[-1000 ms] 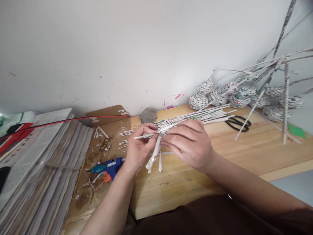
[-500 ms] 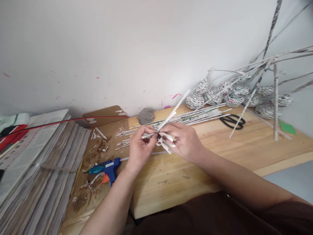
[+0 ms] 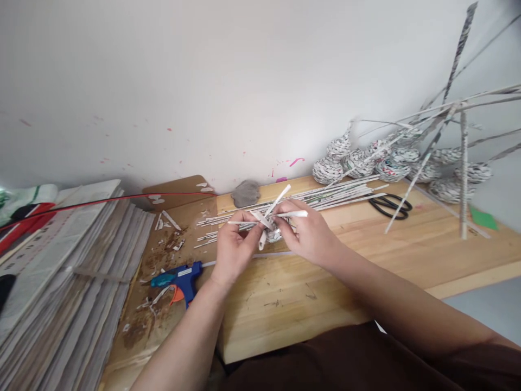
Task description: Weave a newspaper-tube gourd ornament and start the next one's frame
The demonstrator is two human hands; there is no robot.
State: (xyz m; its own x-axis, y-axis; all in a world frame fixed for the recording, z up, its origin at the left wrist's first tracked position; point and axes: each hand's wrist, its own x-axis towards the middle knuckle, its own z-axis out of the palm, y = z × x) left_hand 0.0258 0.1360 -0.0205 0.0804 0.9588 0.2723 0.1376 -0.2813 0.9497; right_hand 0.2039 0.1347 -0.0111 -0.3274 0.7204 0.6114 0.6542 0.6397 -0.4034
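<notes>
Between my hands is a small woven newspaper piece [image 3: 274,235] with white rolled-paper ends sticking out on several sides. My left hand [image 3: 236,244] pinches it from the left, thumb and forefinger together at its top. From the right, my right hand [image 3: 306,234] grips it with thumb and fingers closed on the paper ends. One paper tube [image 3: 280,198] points up and away, and another end [image 3: 298,214] lies across my right fingers. The underside of the piece is mostly hidden by my hands.
Long paper tubes [image 3: 337,195] lie behind my hands. A blue glue gun [image 3: 185,281] is at left, beside stacked newspapers [image 3: 77,282]. Black-handled scissors [image 3: 389,207], a grey lump [image 3: 245,194] and woven paper gourds [image 3: 328,170] stand or lie farther back. A paper-tube frame [image 3: 463,174] rises at right.
My hands have turned the woven piece, so its paper ends now splay differently and its woven side shows. The long upright tube end now leans lower. The view has shifted slightly.
</notes>
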